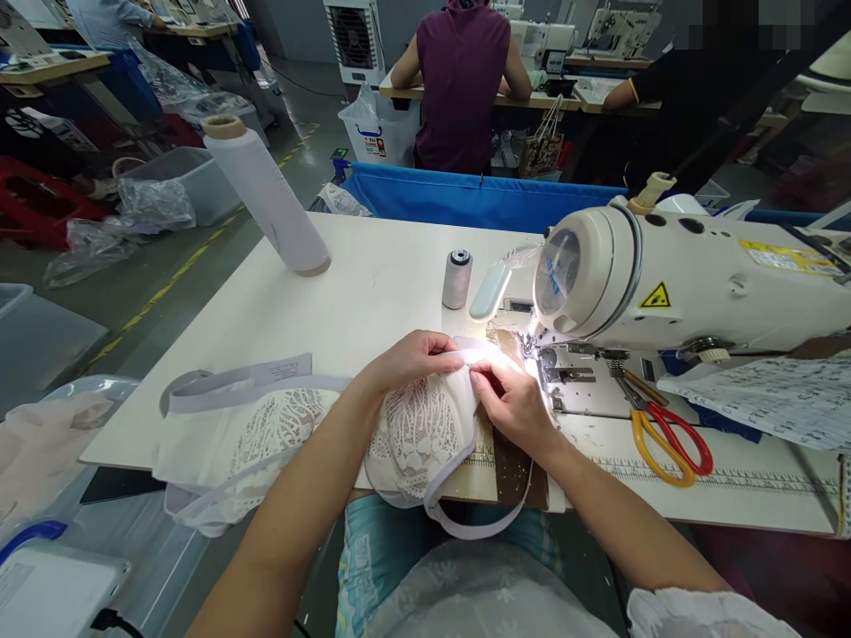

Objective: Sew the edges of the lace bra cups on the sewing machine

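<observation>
A white lace bra (425,425) with pale grey edging lies over the table's front edge, its strap looping down toward my lap. My left hand (422,359) pinches the upper edge of the cup between thumb and fingers. Close beside it, my right hand (509,394) pinches the same edge from the right. Both hands are just left of the needle area of a white sewing machine (598,275), under its bright lamp. Glare hides the exact spot between my fingertips. More of the lace garment (266,425) spreads across the table beyond my left forearm.
A large thread cone (266,195) and a small grey spool (457,279) stand on the white table (372,266). Scissors with red and yellow handles (671,443) lie right of the machine bed, near printed paper (777,399). Other people sit at machines beyond a blue cloth barrier (479,190).
</observation>
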Motion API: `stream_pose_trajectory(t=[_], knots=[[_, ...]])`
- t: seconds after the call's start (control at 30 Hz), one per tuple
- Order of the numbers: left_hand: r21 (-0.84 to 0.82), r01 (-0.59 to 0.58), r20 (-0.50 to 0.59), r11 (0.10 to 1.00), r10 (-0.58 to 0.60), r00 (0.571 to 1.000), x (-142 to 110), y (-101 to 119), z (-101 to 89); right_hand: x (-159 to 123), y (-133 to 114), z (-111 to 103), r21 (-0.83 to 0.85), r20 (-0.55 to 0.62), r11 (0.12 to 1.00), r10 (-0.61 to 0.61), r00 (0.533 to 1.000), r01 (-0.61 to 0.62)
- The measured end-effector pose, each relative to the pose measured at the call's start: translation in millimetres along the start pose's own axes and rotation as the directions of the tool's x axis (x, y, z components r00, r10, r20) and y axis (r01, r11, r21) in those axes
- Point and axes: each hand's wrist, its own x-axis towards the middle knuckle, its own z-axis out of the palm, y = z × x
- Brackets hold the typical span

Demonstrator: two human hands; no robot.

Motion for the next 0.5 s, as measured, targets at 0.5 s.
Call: stream_pose_trajectory(t=[0.5], knots=[[-0.008, -0.012, 0.001, 1.000, 0.012, 1.000, 1.4, -0.6, -2.0, -0.5, 0.0, 1.5, 0.055, 0.002, 0.998, 0.030, 1.000, -0.030]])
